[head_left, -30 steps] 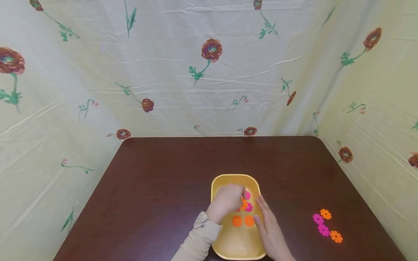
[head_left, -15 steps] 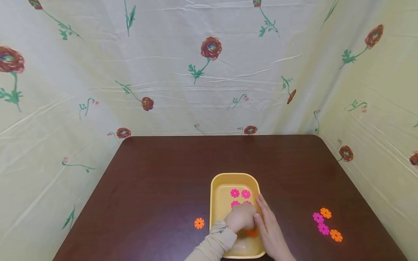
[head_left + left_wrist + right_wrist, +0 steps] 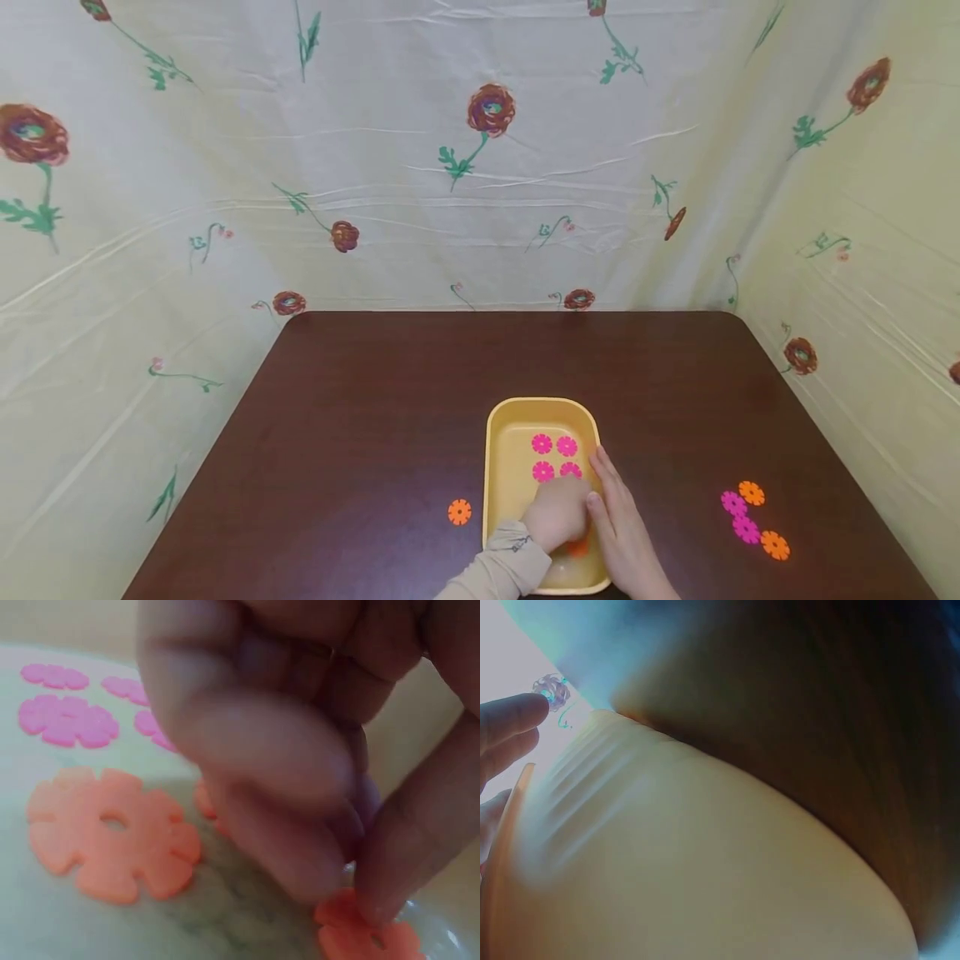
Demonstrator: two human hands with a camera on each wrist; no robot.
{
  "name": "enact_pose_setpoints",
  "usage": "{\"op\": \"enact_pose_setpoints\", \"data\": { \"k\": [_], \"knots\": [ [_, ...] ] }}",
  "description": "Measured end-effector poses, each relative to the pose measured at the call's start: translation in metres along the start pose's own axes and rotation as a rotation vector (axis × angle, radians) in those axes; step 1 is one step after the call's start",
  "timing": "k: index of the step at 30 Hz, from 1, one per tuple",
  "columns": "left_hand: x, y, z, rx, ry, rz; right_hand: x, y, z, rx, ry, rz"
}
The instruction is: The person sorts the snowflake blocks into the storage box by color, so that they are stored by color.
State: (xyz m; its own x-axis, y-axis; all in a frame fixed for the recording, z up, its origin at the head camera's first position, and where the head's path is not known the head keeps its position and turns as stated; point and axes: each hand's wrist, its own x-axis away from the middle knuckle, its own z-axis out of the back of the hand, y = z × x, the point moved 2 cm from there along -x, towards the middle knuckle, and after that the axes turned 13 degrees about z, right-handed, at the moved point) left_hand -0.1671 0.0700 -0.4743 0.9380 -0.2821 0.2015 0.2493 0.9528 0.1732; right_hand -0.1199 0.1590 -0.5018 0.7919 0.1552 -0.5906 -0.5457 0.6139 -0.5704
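A yellow tray [image 3: 498,467] sits on the dark table and holds several pink flower discs [image 3: 542,444] in its far half. My left hand [image 3: 561,518] is curled low in the near half. In the left wrist view its fingertips [image 3: 390,900] pinch the edge of an orange flower disc [image 3: 367,941], with another orange disc [image 3: 112,834] lying flat beside it. My right hand [image 3: 621,523] lies along the tray's right rim with its fingers straight. The right wrist view shows the tray's outer wall [image 3: 705,855] and fingertips [image 3: 514,724].
One orange disc [image 3: 459,512] lies on the table [image 3: 375,400] left of the tray. To the right, two orange discs [image 3: 751,492] and two pink discs [image 3: 746,528] lie in a loose row. A flowered cloth [image 3: 480,167] walls off the back and sides.
My left hand moved from the tray's far half to its near half, uncovering the pink discs. An orange disc now lies on the table left of the tray. The right hand stayed put.
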Motion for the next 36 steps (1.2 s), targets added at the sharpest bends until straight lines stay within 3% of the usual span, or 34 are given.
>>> {"op": "enact_pose_setpoints", "data": {
  "k": [3, 12, 16, 19, 23, 27, 31, 36],
  "knots": [
    [0.002, 0.002, 0.000, -0.047, 0.059, -0.003, 0.001, 0.000, 0.000, 0.004, 0.005, -0.003],
    [0.003, 0.002, 0.014, -0.165, 0.096, -0.012, 0.001, 0.003, 0.000, 0.017, 0.022, 0.014],
    [0.004, -0.008, 0.022, -0.104, 0.128, -0.012, 0.002, 0.004, -0.001, -0.004, 0.009, -0.012],
    [0.011, -0.022, 0.035, 0.034, 0.184, -0.015, 0.001, 0.004, -0.002, -0.022, -0.003, -0.025],
    [0.024, -0.048, 0.056, 0.206, 0.309, -0.013, 0.001, 0.004, -0.002, -0.023, -0.011, -0.029],
    [0.034, -0.079, 0.069, 0.282, 0.401, 0.070, 0.001, 0.004, -0.002, -0.026, -0.028, -0.055],
    [0.038, -0.109, 0.066, 0.294, 0.418, 0.179, 0.001, 0.004, -0.001, -0.029, -0.041, -0.090],
    [0.042, -0.133, 0.051, 0.264, 0.378, 0.258, 0.002, 0.002, -0.001, -0.028, -0.052, -0.117]
  ]
}}
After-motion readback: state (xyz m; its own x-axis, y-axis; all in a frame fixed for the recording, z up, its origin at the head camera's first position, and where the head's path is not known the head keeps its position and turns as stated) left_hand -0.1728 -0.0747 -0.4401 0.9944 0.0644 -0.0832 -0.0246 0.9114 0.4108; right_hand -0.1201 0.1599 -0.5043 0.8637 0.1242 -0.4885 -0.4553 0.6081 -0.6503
